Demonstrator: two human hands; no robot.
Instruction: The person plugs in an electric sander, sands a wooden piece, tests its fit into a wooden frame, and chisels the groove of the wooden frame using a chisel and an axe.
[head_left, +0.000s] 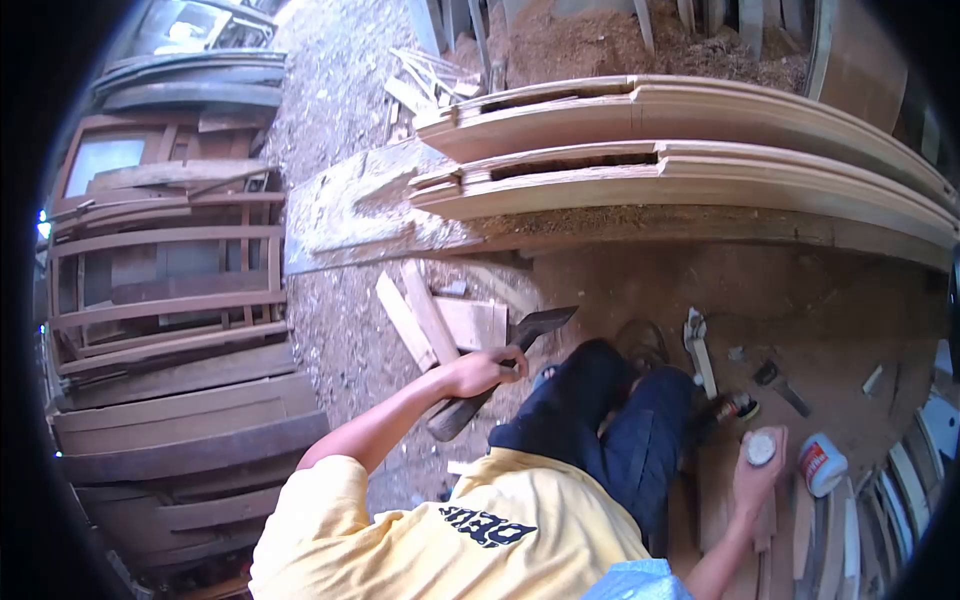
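Note:
In the head view, my left hand (485,372) is closed around a hatchet-like tool (541,324) with a thick wooden handle and a dark, pointed blade. The blade points away from me, above the ground by my knee. My right hand (762,478) grips a small round object with a white top (761,447); its sides are hidden by my fingers. Right beside that hand lies a tilted white plastic tub (822,465) with a red label. Wooden boards (715,490) lie under my right forearm.
Two long grooved timbers (560,180) (560,130) rest on a thick bench beam (640,226) ahead. Wood offcuts (430,315) lie beyond my left hand. A small saw (782,388) and a wooden-handled tool (702,355) lie on the ground. Stacked frames (165,265) line the left.

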